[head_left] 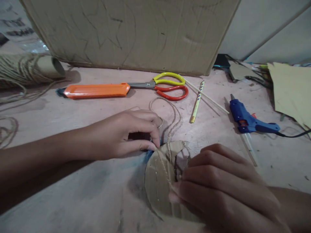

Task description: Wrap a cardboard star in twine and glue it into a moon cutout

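A round cardboard disc [153, 186] with a cut-out opening near its middle lies on the table in front of me. A strand of twine [165, 168] runs across it, and more twine loops out beyond its far edge. My left hand [139, 132] pinches the twine between thumb and fingers at the disc's upper left edge. Over the right side of the disc, my right hand [218, 184] is closed, its thumb and forefinger pressed on the twine beside the opening. Its other fingers hide part of the disc. A thin pale line marks the disc's left part.
Beyond my hands lie an orange box cutter [97, 91], scissors [170, 85] with yellow and red handles, a pencil [197, 102] and a thin stick [209, 96]. A blue glue gun [250, 119] is at right, a twine roll [26, 69] at left. A cardboard box [136, 35] stands behind.
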